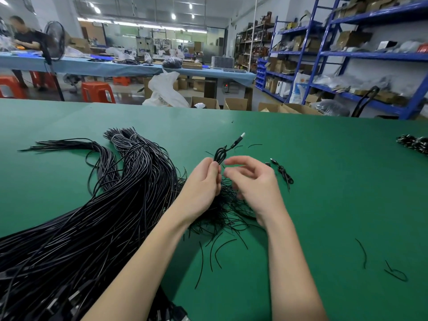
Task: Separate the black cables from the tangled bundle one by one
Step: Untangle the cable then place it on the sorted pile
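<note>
A big bundle of long black cables lies across the left of the green table, fanning out toward the far edge. My left hand pinches a small coiled black cable above the table; its metal plug sticks up and away. My right hand hovers just right of that coil, fingers curled and apart, holding nothing. Beneath both hands lies a heap of thin black ties. A second coiled cable rests on the table to the right.
Loose black ties lie scattered at the near right. Another small pile of cables sits at the far right edge. Beyond the table are cardboard boxes, red stools, blue shelving, and a person at a far bench.
</note>
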Action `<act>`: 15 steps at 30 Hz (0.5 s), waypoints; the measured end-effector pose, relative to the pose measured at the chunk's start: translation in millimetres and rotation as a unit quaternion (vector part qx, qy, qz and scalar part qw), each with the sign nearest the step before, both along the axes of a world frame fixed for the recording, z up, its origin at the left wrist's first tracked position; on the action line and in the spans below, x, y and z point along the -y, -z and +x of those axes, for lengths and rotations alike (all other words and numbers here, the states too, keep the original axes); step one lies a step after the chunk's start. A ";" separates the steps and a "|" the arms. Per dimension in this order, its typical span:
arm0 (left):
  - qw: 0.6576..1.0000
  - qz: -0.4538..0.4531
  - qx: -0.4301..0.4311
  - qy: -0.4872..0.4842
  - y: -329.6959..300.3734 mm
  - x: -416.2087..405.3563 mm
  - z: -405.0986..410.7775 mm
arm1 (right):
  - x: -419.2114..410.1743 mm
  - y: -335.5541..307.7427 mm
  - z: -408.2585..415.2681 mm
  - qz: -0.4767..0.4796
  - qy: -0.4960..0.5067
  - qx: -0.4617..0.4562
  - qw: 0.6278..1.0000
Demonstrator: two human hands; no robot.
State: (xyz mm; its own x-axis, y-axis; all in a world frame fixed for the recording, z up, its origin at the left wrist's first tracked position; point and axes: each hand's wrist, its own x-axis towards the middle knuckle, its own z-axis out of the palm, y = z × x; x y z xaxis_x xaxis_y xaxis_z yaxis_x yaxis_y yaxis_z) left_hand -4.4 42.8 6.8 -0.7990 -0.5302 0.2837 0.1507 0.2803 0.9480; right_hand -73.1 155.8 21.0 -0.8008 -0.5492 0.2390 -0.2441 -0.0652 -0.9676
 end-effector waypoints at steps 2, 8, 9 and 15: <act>0.999 -0.048 0.007 -0.010 -0.3 -1.2 1.1 | 5.1 -0.1 4.7 -0.002 0.006 -0.019 1.000; 0.994 -0.109 0.017 -0.016 1.0 -5.6 0.9 | 4.0 -0.9 0.3 -0.008 0.060 0.009 0.998; 0.993 -0.115 0.019 -0.019 1.1 -6.4 0.3 | 3.2 -0.6 -0.6 -0.005 0.066 0.019 0.998; 0.988 -0.150 0.015 -0.022 1.0 -6.7 1.4 | 0.7 -1.9 -0.1 0.039 0.070 -0.004 0.997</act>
State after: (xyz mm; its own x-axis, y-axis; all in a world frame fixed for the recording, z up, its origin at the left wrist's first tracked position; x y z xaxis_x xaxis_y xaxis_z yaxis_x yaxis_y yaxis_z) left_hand -3.0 49.4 5.8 -0.7881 -0.4598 0.4092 0.1050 0.5546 0.8254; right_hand -73.2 155.1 23.0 -0.8696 -0.4487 0.2060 -0.2526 0.0458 -0.9665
